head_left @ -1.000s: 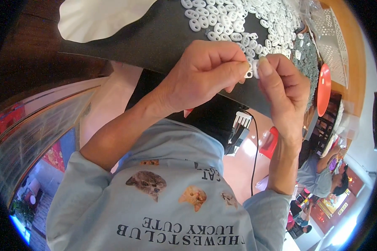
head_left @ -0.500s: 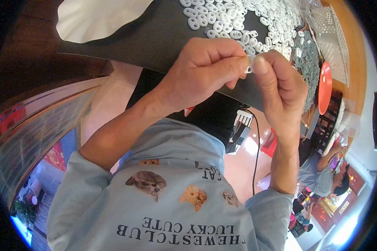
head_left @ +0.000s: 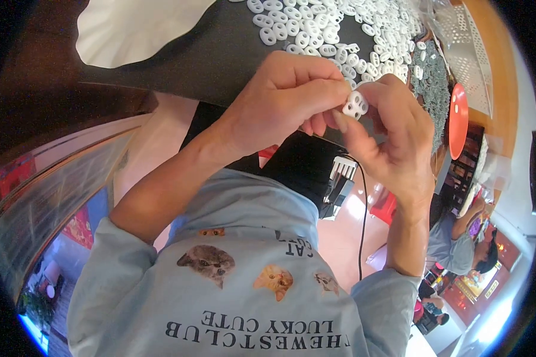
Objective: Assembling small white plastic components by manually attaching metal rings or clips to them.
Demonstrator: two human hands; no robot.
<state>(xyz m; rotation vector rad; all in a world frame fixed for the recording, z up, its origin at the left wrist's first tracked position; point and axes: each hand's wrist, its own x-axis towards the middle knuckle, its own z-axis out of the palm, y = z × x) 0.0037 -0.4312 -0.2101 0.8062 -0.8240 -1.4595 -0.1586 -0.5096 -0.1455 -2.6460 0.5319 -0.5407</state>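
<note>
Your left hand [head_left: 280,104] and right hand [head_left: 393,137] meet above the dark surface [head_left: 208,53]. Both grips are pinched tight on one small white plastic piece with holes [head_left: 355,105], held between the fingertips of the two hands. Beyond it, a heap of like white pieces [head_left: 333,30] lies on the surface, beside what looks like a grey pile [head_left: 432,95]. A red disc [head_left: 458,122] stands further right.

Both hands [head_left: 339,119] meet before the heap of rings [head_left: 339,33] on the mat [head_left: 202,53].
</note>
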